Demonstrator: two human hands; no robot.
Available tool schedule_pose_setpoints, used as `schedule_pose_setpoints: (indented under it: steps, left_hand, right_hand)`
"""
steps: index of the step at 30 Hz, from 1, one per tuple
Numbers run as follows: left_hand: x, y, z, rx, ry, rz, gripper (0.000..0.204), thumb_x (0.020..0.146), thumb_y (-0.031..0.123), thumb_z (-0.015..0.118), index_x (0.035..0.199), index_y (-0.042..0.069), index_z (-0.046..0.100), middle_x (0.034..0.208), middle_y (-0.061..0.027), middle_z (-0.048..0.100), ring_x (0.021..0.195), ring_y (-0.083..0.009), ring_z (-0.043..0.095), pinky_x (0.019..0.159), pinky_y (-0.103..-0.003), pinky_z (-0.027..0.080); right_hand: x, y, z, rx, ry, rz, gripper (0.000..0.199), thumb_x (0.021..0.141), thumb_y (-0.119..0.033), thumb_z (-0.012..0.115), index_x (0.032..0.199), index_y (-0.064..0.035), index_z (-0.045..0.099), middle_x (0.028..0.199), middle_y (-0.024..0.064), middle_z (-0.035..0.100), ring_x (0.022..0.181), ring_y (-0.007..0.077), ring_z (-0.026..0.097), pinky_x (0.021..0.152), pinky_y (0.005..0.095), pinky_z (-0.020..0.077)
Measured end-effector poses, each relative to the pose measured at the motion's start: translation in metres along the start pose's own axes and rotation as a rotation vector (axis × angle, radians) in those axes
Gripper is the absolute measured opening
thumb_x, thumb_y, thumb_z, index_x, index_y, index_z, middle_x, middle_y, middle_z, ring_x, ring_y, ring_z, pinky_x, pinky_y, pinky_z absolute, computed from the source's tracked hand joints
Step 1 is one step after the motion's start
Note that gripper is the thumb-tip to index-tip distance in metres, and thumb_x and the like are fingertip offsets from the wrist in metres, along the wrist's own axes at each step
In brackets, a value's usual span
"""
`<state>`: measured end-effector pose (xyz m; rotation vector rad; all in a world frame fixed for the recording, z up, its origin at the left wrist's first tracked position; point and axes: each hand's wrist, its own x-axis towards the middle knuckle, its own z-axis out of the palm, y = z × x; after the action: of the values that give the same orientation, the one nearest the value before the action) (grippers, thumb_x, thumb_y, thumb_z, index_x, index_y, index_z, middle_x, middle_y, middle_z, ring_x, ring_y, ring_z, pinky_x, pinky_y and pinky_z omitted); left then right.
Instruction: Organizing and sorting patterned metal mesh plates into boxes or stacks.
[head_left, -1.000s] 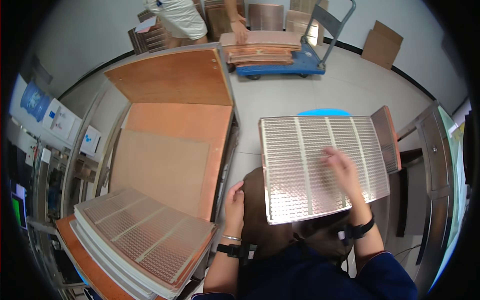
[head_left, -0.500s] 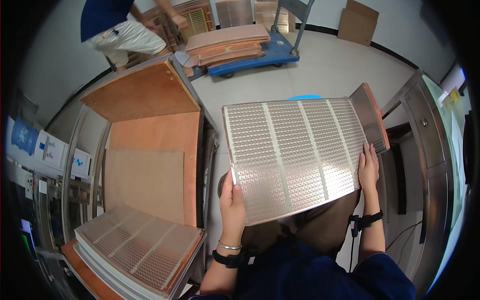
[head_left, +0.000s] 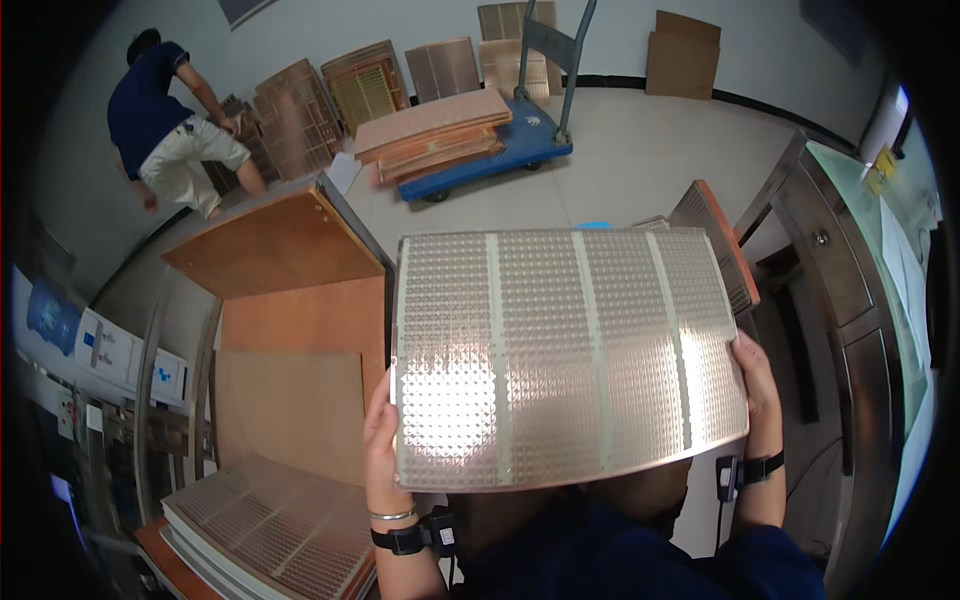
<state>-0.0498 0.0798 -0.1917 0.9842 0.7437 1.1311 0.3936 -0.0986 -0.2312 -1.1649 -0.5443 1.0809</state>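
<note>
Pale concrete floor (head_left: 640,150) spread beyond the brown tabletop (head_left: 290,400). My left hand (head_left: 378,440) and right hand (head_left: 757,385) fingers clenched the shiny dimpled metal panel (head_left: 565,355) at its side edges, before my chest.

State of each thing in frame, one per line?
Patterned metal panel: lifted, held flat at both side edges.
Left hand: gripping the panel's left edge.
Right hand: gripping the panel's right edge.
Panel stack: lying flat, lower left.
Blue cart: parked, loaded with boards.
Brown boards: laid flat.
</note>
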Motion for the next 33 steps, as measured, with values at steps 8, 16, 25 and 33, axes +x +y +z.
schedule_pose_setpoints:
  steps: [8,16,25,33]
  left_hand:
    - [-0.004,-0.021,0.055,-0.616,0.076,0.079,0.061,0.095,0.047,0.039,0.139,0.007,0.030,0.142,-0.0123,0.037,0.128,-0.0271,0.038,0.106,-0.044,0.034]
    - [-0.036,-0.053,0.071,-0.384,-0.017,-0.296,0.043,0.091,0.001,0.049,0.133,0.001,0.037,0.127,-0.0127,0.050,0.116,-0.0229,0.050,0.097,-0.036,0.043]
    - [-0.030,-0.021,0.028,-0.125,-0.187,-0.422,0.045,0.091,0.007,0.054,0.132,-0.003,0.039,0.125,-0.0101,0.052,0.112,-0.0167,0.051,0.096,-0.031,0.041]
    - [-0.022,-0.033,0.057,-0.654,0.099,-0.141,0.065,0.094,0.051,0.037,0.135,0.000,0.035,0.135,-0.0133,0.044,0.121,-0.0272,0.044,0.102,-0.044,0.036]
  right_hand:
    - [-0.021,0.055,0.079,0.509,0.179,0.055,0.037,0.095,-0.021,0.048,0.126,-0.0011,0.045,0.117,0.0127,0.057,0.101,0.0228,0.060,0.087,0.0354,0.0501]
    - [-0.037,0.076,0.102,0.534,-0.163,0.047,0.054,0.093,-0.024,0.053,0.137,-0.0034,0.032,0.137,0.0139,0.043,0.125,0.0299,0.043,0.102,0.0445,0.0382]
    - [-0.036,0.033,0.049,0.446,-0.109,0.000,0.059,0.092,-0.029,0.054,0.133,0.0085,0.034,0.120,0.0223,0.056,0.106,0.0284,0.059,0.092,0.0366,0.0476]
    - [-0.032,0.056,0.082,0.481,-0.049,-0.014,0.053,0.087,-0.013,0.061,0.133,0.0017,0.038,0.126,0.0145,0.052,0.111,0.0248,0.054,0.094,0.0374,0.0457]
